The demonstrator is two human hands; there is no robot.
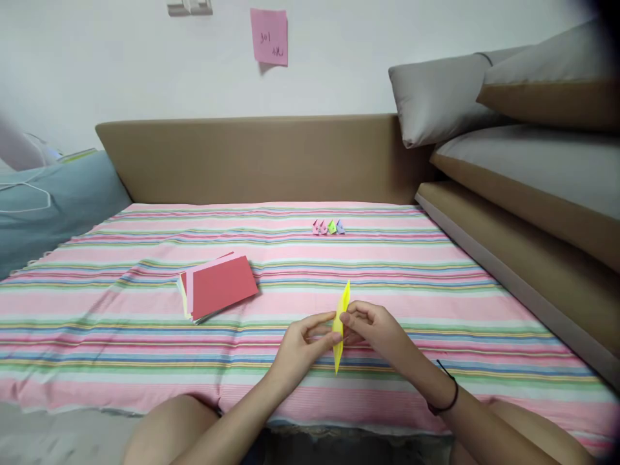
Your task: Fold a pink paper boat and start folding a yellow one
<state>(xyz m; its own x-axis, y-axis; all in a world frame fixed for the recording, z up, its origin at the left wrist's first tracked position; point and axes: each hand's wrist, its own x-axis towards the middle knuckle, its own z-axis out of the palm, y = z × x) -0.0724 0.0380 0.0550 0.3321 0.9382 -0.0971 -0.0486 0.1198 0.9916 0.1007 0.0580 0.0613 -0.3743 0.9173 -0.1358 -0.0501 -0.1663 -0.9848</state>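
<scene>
A folded piece of yellow paper (341,303) stands nearly on edge between my hands, a little above the striped cloth, with its narrow side toward me. My left hand (306,339) pinches it from the left, thumb on the near side. From the right, my right hand (371,323) grips the same paper with its thumb and fingers. Some fingertips of both hands are hidden behind the paper. Farther back, several small folded paper pieces (331,227) in pink, green and blue stand in a row.
A stack of coloured paper sheets (223,287), red on top, lies to the left on the striped cloth (145,355). Grey and brown cushions (533,161) are piled on the right. A brown backrest (261,158) runs along the wall, below a pink note (269,37).
</scene>
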